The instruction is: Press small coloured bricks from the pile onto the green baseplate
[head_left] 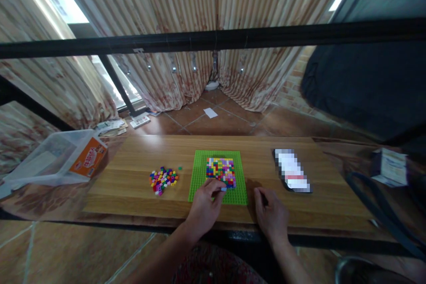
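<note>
A green studded baseplate lies on the wooden table, with a block of many-coloured small bricks fixed near its middle. My left hand is over the plate's lower part, thumb and forefinger pinched on a small pale brick close to the lower edge of the coloured block. To the right of the plate, my right hand rests on the table with its fingers curled in a loose fist, and no object shows in it. A pile of loose bricks is spread left of the plate.
A single green brick sits between pile and plate. On the right lies a phone with a blurred screen. Left of the table is a clear plastic box with an orange label. A black bar crosses beyond the table.
</note>
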The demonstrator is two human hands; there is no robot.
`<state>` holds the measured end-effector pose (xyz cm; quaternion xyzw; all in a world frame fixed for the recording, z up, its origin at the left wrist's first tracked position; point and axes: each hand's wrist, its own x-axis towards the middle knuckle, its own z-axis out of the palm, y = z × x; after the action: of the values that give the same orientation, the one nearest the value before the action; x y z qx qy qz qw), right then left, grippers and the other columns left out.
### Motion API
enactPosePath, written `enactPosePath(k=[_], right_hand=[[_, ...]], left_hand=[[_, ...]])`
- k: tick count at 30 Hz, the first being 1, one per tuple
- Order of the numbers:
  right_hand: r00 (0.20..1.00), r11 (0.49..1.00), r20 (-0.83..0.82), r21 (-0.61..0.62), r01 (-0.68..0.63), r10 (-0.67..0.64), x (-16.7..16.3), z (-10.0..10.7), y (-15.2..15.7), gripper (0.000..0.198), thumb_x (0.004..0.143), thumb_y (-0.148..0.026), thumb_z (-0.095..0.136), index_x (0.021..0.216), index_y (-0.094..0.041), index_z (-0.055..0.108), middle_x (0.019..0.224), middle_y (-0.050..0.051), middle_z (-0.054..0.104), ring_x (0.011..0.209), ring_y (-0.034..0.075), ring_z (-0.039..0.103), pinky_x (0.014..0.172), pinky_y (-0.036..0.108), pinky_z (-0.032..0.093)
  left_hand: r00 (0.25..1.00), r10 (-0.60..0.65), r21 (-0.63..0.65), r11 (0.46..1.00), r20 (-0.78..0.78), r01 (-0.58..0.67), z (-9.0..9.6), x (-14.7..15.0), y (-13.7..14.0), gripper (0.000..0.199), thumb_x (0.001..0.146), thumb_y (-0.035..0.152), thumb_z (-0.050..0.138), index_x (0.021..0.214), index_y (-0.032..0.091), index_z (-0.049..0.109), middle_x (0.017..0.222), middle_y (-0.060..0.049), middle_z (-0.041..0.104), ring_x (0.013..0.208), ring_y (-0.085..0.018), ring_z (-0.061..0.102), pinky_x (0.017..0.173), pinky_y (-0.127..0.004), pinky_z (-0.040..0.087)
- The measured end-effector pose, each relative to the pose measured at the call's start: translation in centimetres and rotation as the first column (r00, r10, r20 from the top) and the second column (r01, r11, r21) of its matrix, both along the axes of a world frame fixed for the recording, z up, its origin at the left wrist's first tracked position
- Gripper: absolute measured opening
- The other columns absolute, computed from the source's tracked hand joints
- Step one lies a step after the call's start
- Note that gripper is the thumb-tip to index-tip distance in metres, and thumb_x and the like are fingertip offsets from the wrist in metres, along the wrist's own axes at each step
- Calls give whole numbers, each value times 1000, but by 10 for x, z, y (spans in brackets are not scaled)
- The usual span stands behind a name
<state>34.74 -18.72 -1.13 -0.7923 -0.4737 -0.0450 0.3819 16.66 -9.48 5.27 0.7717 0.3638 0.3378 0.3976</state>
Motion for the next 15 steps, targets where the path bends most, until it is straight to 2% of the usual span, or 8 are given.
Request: enactPosePath(k=[5, 10, 15], right_hand=[[1000, 1000, -2, -14, -7, 7, 0, 0, 0, 41, 96, -46, 41, 90, -16, 67, 89, 11, 70, 79, 20, 64, 70, 29, 46], [1000, 1000, 3, 16, -15, 15, 0, 0, 0, 40, 97, -45, 40, 89, -16, 67, 87, 9, 70, 80, 19, 64, 72, 28, 46], [1000, 1000, 1, 7, -1, 1, -1, -1, 0, 41, 97, -46, 40, 90, -16, 67, 88, 10, 70, 81, 19, 64, 72, 29, 46]], left_hand=[[996, 12, 52, 999, -86, -7, -4, 4, -2, 16, 88, 13, 52, 91, 20, 66, 86, -2, 69, 78, -14, 64, 71, -24, 50], [982, 12, 169, 985, -188, 21, -11, 9, -3, 16, 93, 20, 50, 94, 20, 65, 89, -4, 71, 82, -16, 66, 74, -26, 51], [976, 65, 257, 966, -207, -10, -18, 16, -4, 20, 95, 23, 46, 97, 20, 66, 90, -5, 72, 82, -17, 68, 76, -29, 53]])
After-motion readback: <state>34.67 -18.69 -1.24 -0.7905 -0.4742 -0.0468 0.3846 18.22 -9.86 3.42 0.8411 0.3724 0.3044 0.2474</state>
